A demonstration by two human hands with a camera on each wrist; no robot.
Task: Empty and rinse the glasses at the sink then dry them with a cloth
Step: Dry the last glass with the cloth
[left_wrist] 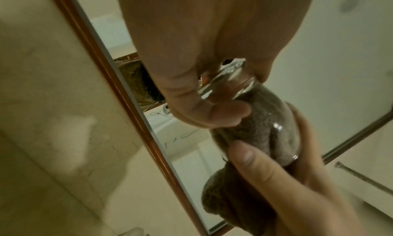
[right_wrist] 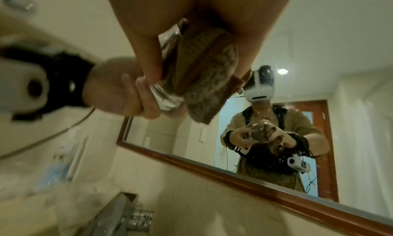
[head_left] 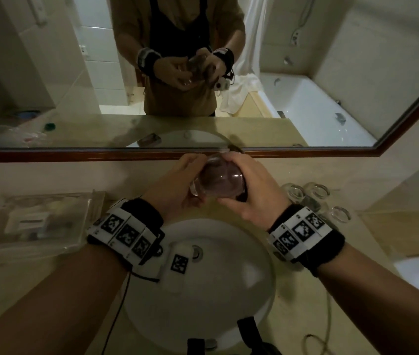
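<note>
Above the sink [head_left: 229, 283] I hold a clear glass [head_left: 203, 181] on its side, close to the mirror's lower frame. A brown cloth [head_left: 231, 185] is stuffed inside it. My left hand [head_left: 185, 180] grips the glass by its thick base [left_wrist: 229, 86]. My right hand [head_left: 249, 190] curls round the mouth end and holds the cloth. In the left wrist view the cloth [left_wrist: 244, 130] fills the glass and bulges out [left_wrist: 223, 197] into my right hand [left_wrist: 287, 189]. The right wrist view shows the cloth [right_wrist: 208, 71] in my palm, with the left hand's fingers [right_wrist: 144, 95] on the glass [right_wrist: 168, 96].
Several more glasses [head_left: 313, 198] stand on the counter to the right of the sink. A clear plastic tray [head_left: 37, 224] of small items lies at the left. The wood-framed mirror [head_left: 305, 73] runs just behind my hands. The tap [right_wrist: 127, 214] is below them.
</note>
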